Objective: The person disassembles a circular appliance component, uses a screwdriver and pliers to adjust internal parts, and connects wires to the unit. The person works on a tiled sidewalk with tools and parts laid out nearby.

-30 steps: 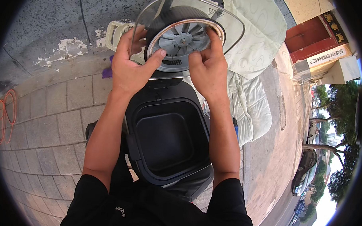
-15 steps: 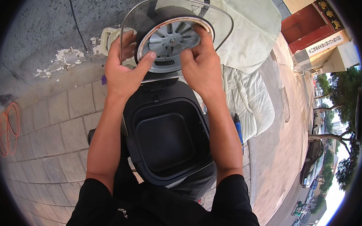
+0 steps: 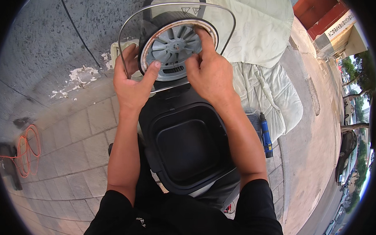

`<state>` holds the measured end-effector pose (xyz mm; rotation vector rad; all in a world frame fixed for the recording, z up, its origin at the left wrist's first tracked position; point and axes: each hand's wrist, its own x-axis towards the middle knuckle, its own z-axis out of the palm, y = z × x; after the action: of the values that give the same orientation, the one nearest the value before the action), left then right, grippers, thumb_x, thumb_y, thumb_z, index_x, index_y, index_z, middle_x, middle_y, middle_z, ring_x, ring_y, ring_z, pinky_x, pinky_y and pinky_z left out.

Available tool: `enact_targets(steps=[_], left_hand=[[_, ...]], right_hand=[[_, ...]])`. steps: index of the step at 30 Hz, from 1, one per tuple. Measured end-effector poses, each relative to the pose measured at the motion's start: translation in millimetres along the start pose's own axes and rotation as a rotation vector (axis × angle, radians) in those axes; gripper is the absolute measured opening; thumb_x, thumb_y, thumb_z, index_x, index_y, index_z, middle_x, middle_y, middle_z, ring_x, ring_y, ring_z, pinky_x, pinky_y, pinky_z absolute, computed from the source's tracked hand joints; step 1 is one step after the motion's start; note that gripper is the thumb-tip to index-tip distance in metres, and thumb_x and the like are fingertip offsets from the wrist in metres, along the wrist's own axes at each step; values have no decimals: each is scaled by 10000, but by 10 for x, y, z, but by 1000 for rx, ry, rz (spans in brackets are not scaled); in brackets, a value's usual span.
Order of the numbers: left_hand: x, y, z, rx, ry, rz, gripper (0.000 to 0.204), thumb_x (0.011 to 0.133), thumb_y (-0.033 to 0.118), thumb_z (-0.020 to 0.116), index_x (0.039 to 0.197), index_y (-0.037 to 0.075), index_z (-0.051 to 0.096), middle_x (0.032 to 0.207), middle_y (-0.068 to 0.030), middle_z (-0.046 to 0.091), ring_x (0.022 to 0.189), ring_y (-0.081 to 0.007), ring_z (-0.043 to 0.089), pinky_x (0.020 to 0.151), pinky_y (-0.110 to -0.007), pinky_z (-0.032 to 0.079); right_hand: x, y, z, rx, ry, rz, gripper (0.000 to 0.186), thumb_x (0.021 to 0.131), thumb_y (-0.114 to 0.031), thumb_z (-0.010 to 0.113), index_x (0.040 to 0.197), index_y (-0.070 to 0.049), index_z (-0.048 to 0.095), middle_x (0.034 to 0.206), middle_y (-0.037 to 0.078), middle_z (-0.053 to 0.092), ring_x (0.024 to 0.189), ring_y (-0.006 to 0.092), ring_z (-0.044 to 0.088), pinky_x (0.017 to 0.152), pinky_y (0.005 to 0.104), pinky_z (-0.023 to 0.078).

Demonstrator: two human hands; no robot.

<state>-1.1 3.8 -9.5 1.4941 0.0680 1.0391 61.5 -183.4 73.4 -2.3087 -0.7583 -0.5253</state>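
View has swung since the earlier frame: coil (image 3: 27, 149) and driver (image 3: 266, 134) sit further right, driver now well clear of the right forearm. Fan (image 3: 177, 46) remains between the two hands; right index has slid slightly along the rim (image 3: 174, 24).

Fan: upright above the black tub (image 3: 187, 146), tilted toward the wearer, metal hoop (image 3: 179, 3) arching round it. Rim looks rusty.

Left hand (image 3: 135, 84): grasping the fan's left side, thumb on the lower rim, fingers behind, hoop edge in the crook.

Right hand (image 3: 214, 77): index laid against the inner rim, upper right; thumb low, near the blades. Cannot tell whether anything is pinched; lower fingers hidden.

Step in hand, as judged: fingertip work on the rim, fan steadied by the left. Next move would call for an unmoved left hold and light right fingertip pressure, kept off the blades. Driver lies untouched by the pad (image 3: 257, 28).
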Motion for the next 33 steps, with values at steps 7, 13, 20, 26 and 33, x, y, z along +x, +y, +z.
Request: enact_targets(steps=[7, 13, 20, 26, 33], left_hand=[[-3, 18, -10, 8, 3, -19, 813, 850, 196, 938, 1493, -74, 518, 1419, -238, 653, 1272, -285, 675, 1101, -418, 528], [0, 45, 5, -12, 9, -23, 825, 850, 191, 939, 1497, -83, 508, 1409, -226, 655, 1272, -280, 673, 1118, -417, 518], [-2, 30, 10, -16, 4, -25, 825, 850, 191, 942, 1498, -82, 508, 1409, -224, 655, 1260, -274, 676, 1115, -417, 521], [-7, 40, 0, -12, -9, -28, 792, 869, 147, 920, 1497, -86, 499, 1419, -222, 649, 1276, -270, 664, 1117, -413, 515], [-20, 54, 3, 12, 3, -37, 760, 862, 153, 924, 1477, -60, 531, 1398, -209, 665, 1239, -260, 677, 1075, -405, 539]], right_hand=[[-52, -11, -15, -72, 58, -23, 510, 925, -121, 656, 1414, -7, 568, 850, 201, 768, 748, 417, 757, 689, 523, 600], [-60, -11, 0, -90, 118, -85, 464, 928, -128, 661, 1370, 4, 611, 843, 177, 772, 694, 381, 754, 623, 495, 592], [-72, 1, 7, -99, 140, -180, 453, 925, -135, 669, 1357, -5, 630, 822, 150, 743, 653, 387, 726, 597, 490, 578], [-108, 106, 54, -187, 112, -127, 174, 932, -161, 659, 1019, -17, 704, 822, 170, 745, 652, 400, 723, 605, 504, 575], [-156, 38, 27, -125, 98, -117, 150, 934, -168, 658, 912, -27, 704, 815, 176, 749, 659, 407, 723, 617, 512, 578]])
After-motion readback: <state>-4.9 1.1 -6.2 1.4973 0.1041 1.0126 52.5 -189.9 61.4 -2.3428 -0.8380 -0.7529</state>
